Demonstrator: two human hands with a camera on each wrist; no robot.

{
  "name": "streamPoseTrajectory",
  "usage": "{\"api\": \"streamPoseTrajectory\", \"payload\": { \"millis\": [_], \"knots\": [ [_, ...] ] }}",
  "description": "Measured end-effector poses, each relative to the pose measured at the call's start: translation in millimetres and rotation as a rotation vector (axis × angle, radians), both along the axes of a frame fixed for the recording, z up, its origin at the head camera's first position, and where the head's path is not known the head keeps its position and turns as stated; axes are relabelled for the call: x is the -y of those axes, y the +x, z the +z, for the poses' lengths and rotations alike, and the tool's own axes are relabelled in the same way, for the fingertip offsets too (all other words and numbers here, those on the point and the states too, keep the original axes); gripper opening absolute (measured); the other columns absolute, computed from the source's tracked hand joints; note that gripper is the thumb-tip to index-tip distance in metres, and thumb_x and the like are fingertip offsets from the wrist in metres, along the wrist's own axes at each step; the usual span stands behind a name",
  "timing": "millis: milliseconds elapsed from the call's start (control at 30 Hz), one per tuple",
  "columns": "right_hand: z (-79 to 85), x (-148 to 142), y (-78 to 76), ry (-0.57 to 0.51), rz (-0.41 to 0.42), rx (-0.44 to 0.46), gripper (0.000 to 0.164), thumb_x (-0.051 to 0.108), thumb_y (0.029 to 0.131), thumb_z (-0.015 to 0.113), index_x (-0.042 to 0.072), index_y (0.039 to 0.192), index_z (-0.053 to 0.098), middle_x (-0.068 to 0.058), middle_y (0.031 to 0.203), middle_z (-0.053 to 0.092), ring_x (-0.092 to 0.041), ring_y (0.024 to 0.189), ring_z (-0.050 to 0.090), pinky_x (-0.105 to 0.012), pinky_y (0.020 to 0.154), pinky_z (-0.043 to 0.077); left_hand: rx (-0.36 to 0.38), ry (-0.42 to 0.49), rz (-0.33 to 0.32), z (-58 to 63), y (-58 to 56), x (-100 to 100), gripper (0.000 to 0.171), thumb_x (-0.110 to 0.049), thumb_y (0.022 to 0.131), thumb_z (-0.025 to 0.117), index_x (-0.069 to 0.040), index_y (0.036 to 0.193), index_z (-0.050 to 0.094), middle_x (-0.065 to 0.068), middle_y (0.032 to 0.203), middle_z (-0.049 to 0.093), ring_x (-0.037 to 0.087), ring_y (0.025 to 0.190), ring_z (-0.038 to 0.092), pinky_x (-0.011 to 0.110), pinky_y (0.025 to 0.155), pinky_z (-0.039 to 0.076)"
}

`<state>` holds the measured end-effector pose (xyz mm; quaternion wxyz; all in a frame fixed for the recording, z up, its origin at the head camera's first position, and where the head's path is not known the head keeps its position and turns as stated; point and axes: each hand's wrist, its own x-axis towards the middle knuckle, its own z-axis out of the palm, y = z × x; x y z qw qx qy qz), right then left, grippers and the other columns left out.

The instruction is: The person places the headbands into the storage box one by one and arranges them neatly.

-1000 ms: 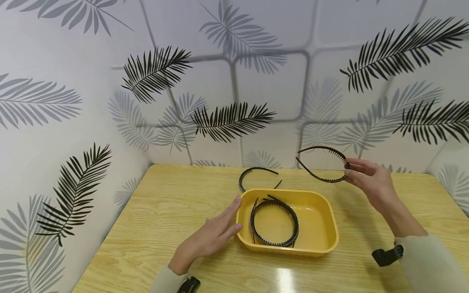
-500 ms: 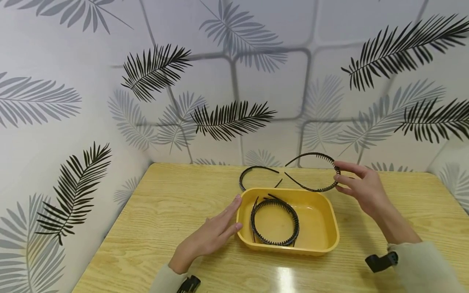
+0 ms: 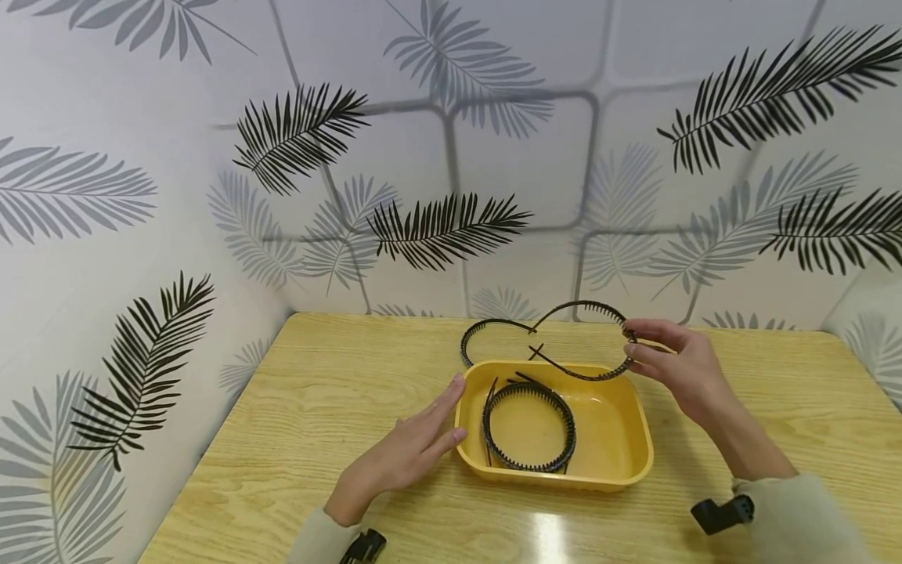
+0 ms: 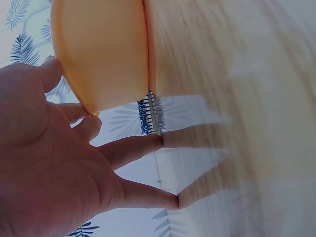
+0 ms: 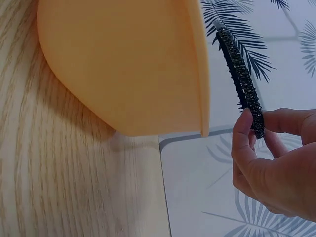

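Observation:
A dark toothed headband [image 3: 589, 304], its outer face beaded in the right wrist view, is pinched between the thumb and fingers of my right hand [image 3: 680, 362]. It hangs above the back right rim of a yellow plastic basin [image 3: 613, 427], tips toward the left. More black headbands [image 3: 572, 439] lie together in the basin's left half. Behind the basin another headband [image 3: 465, 345] lies on the table, partly hidden by the rim. My left hand [image 3: 412, 450] touches the basin's left end with fingers spread; in the left wrist view two fingertips [image 4: 170, 197] reach the tabletop.
The basin stands on a light wood-grain table [image 3: 317, 392]. A white wall [image 3: 521, 172] with leaf patterns rises behind the table's back edge. Small black cameras [image 3: 722, 513] sit at both sleeves.
My right hand has moved left and slightly down with the headband, bringing it from right of the basin to over its back rim. My left hand and the basin stay in place.

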<state>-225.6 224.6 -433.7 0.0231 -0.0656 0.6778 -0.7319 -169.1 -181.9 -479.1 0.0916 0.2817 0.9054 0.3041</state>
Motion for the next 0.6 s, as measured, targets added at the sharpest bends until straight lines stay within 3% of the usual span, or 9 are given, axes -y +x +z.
{"api": "streamPoseTrajectory", "payload": {
  "millis": [167, 467, 600],
  "knots": [
    [-1.8, 5, 0.0, -0.006, -0.008, -0.011, 0.024, 0.003, 0.095, 0.073, 0.009, 0.119, 0.075, 0.004, 0.108, 0.073, -0.009, 0.095, 0.071, -0.028, 0.082, 0.059, -0.008, 0.003, -0.008, -0.5, -0.2, 1, 0.069, -0.045, 0.112, 0.037, -0.023, 0.167, 0.001, -0.005, 0.172, 0.001, 0.026, 0.154, 0.017, 0.085, 0.103, 0.018],
    [-0.1, 13, 5.9, 0.043, 0.016, 0.039, 0.046, 0.008, 0.097, 0.072, -0.002, 0.140, 0.060, 0.005, 0.128, 0.060, -0.007, 0.101, 0.069, -0.029, 0.083, 0.059, -0.022, -0.001, -0.018, -2.3, -0.9, 2, 0.069, -0.046, 0.112, 0.035, -0.022, 0.167, 0.001, -0.004, 0.172, 0.001, 0.021, 0.155, 0.014, 0.082, 0.106, 0.019],
    [1.0, 19, 8.3, 0.049, 0.049, 0.052, 0.048, 0.004, 0.097, 0.072, -0.002, 0.143, 0.058, 0.001, 0.133, 0.056, -0.008, 0.101, 0.070, -0.030, 0.084, 0.059, -0.018, -0.004, -0.012, -2.1, -1.1, 2, 0.069, -0.044, 0.112, 0.036, -0.023, 0.167, 0.000, -0.005, 0.172, 0.001, 0.020, 0.155, 0.014, 0.082, 0.106, 0.018]
  ]
}}
